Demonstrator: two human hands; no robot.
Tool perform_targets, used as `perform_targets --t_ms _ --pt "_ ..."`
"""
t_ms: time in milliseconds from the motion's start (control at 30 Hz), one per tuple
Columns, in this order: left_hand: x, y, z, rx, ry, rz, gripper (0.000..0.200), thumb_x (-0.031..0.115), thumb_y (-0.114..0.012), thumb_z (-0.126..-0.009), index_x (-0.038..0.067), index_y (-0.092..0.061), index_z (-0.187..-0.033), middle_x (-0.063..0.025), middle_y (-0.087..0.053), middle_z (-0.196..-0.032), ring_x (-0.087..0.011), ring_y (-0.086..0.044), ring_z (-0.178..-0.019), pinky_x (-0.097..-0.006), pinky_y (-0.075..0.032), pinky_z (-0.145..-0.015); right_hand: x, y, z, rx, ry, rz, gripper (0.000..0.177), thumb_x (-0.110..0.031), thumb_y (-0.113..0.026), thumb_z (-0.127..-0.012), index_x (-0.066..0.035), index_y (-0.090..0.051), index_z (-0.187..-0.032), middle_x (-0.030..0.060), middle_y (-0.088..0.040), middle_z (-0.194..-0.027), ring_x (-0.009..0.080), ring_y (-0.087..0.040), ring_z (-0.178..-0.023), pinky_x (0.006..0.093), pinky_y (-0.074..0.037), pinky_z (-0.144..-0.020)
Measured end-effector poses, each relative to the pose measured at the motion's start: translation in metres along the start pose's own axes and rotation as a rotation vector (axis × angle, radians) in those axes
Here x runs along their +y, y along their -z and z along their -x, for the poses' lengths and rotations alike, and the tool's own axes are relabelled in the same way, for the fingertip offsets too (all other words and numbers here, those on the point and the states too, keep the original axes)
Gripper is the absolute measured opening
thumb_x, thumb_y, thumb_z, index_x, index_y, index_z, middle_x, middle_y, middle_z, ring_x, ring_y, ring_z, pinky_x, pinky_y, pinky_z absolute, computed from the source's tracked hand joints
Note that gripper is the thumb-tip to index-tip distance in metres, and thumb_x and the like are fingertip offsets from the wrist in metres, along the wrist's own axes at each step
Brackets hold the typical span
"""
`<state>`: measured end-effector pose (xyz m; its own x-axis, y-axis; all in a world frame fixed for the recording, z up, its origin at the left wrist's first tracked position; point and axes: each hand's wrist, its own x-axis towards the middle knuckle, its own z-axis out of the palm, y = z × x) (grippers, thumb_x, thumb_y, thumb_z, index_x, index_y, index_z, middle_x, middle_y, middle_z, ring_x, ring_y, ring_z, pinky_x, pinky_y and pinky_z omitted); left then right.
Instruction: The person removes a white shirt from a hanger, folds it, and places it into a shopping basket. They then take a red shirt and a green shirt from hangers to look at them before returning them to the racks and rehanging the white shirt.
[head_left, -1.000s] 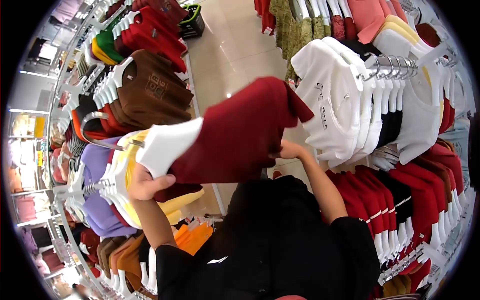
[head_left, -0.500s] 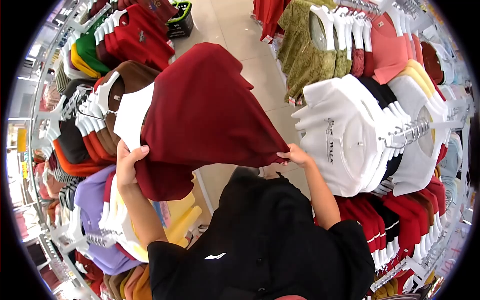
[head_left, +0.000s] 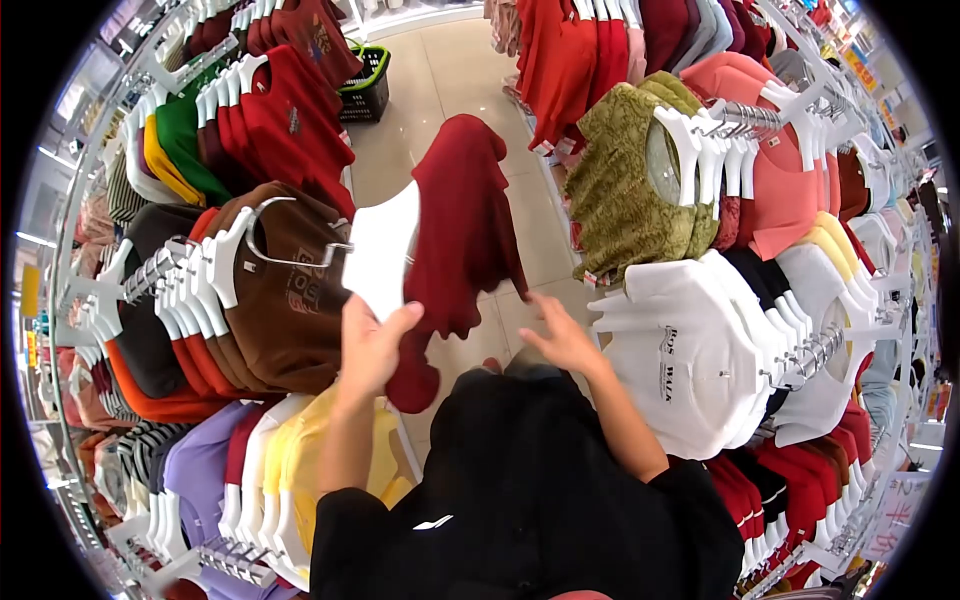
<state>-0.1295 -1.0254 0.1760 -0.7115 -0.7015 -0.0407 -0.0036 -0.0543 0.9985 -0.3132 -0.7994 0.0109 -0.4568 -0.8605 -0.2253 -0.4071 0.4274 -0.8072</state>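
A dark red shirt [head_left: 455, 225] hangs in front of me on a broad white hanger [head_left: 383, 248], its metal hook pointing left. My left hand [head_left: 370, 350] is closed around the lower end of the hanger, with the thumb along its edge. Beside the shirt's right corner is my right hand [head_left: 562, 338], its fingers spread and nothing held in them. The hook overlaps a brown printed shirt [head_left: 290, 300] on the left rack.
Racks of clothes line both sides of a tiled aisle [head_left: 455, 75]. White shirts [head_left: 680, 350] and green patterned tops [head_left: 630, 170] hang on the right. Yellow shirts [head_left: 320, 440] hang at lower left. A black basket [head_left: 365, 95] with a green rim stands up the aisle.
My right hand has let go of the shirt's hem and opened. The shirt, stretched wide before, now hangs narrower. My left hand has moved right with the hanger.
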Motion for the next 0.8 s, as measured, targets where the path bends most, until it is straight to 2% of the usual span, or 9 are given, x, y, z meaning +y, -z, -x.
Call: perform_targets --t_ms 67,167,200,267,300,433,567,700,800 --pt "0.000 -0.023 -0.011 0.037 0.007 0.121 0.035 0.001 -0.067 -0.088 -0.007 -0.057 -0.121 -0.0075 -0.066 -0.108 -0.0133 -0.061 -0.096 -0.0291 -0.051 -0.086 -0.057 0.014 -0.004 -0.201 0.081 -0.426 0.074 -0.024 -0.071 -0.094 -0.004 -0.032 -0.154 0.0186 -0.042 -0.150 0.0305 -0.056 -0.127 0.0432 -0.048 -0.103" --pt "-0.015 -0.043 -0.029 0.084 0.055 0.182 0.026 0.003 -0.071 -0.089 -0.004 -0.059 -0.111 -0.0070 -0.064 -0.102 -0.0126 -0.060 -0.088 -0.0287 -0.052 -0.078 -0.123 0.018 -0.008 -0.203 0.266 -0.387 0.083 -0.025 -0.073 -0.093 0.001 -0.024 -0.156 0.0195 -0.040 -0.150 0.0307 -0.052 -0.131 0.0426 -0.046 -0.107" --pt "-0.020 -0.052 -0.034 0.136 0.054 0.188 0.027 0.005 -0.071 -0.089 -0.004 -0.059 -0.112 -0.0072 -0.063 -0.103 -0.0128 -0.060 -0.090 -0.0283 -0.051 -0.080 -0.133 0.012 -0.011 -0.137 0.271 -0.271 0.086 -0.032 -0.071 -0.094 0.009 -0.023 -0.152 0.0306 -0.043 -0.144 0.0419 -0.048 -0.132 0.0445 -0.041 -0.110" --pt "-0.029 -0.061 -0.044 0.165 0.067 0.216 0.027 0.008 -0.072 -0.090 -0.003 -0.059 -0.111 -0.0074 -0.063 -0.103 -0.0132 -0.059 -0.093 -0.0284 -0.050 -0.082 -0.164 0.021 -0.022 -0.209 0.158 -0.243 0.088 -0.027 -0.073 -0.092 0.011 -0.020 -0.151 0.0342 -0.039 -0.146 0.0462 -0.046 -0.133 0.0464 -0.041 -0.109" --pt "-0.024 -0.069 -0.050 0.188 0.045 0.257 0.028 0.010 -0.071 -0.092 -0.003 -0.058 -0.113 -0.0069 -0.062 -0.103 -0.0139 -0.058 -0.093 -0.0295 -0.050 -0.084 -0.164 0.012 -0.028 -0.046 0.277 -0.230 0.087 -0.020 -0.074 -0.088 0.008 -0.021 -0.150 0.0363 -0.047 -0.138 0.0490 -0.052 -0.125 0.0482 -0.045 -0.102" --pt "-0.028 -0.075 -0.071 0.221 0.173 0.353 0.032 0.011 -0.068 -0.095 -0.004 -0.053 -0.119 -0.0076 -0.059 -0.107 -0.0154 -0.058 -0.095 -0.0314 -0.050 -0.086 -0.156 0.018 -0.059 -0.051 0.187 -0.269 0.086 -0.009 -0.070 -0.081 -0.002 -0.023 -0.153 0.0350 -0.062 -0.114 0.0522 -0.062 -0.105 0.0519 -0.051 -0.089" --pt "-0.051 -0.080 -0.106 0.296 -0.009 0.130 0.037 0.008 -0.063 -0.097 -0.004 -0.043 -0.126 -0.0116 -0.052 -0.120 -0.0171 -0.054 -0.106 -0.0329 -0.048 -0.093 -0.150 0.026 -0.116 0.260 0.268 0.082 0.037 -0.010 -0.068 -0.084 -0.001 -0.055 -0.117 0.0209 -0.070 -0.092 0.0440 -0.067 -0.078 0.0542 -0.053 -0.066" --pt "-0.060 -0.076 -0.143 0.244 -0.020 0.141 0.047 0.006 -0.061 -0.098 -0.003 -0.035 -0.135 -0.0125 -0.049 -0.125 -0.0183 -0.052 -0.112 -0.0353 -0.047 -0.097 -0.136 0.055 -0.176 0.084 0.236 0.063 0.032 -0.013 -0.072 -0.085 0.001 -0.059 -0.112 0.0208 -0.070 -0.082 0.0427 -0.068 -0.079 0.0493 -0.055 -0.067" --pt "-0.043 -0.070 -0.170 0.141 0.020 0.146 0.053 0.004 -0.059 -0.098 -0.001 -0.034 -0.145 -0.0145 -0.050 -0.128 -0.0240 -0.053 -0.124 -0.0388 -0.044 -0.107 -0.138 0.090 -0.205 -0.004 0.210 -0.239 0.037 -0.016 -0.075 -0.084 0.001 -0.062 -0.115 0.0214 -0.072 -0.088 0.0388 -0.072 -0.083 0.0428 -0.057 -0.074"
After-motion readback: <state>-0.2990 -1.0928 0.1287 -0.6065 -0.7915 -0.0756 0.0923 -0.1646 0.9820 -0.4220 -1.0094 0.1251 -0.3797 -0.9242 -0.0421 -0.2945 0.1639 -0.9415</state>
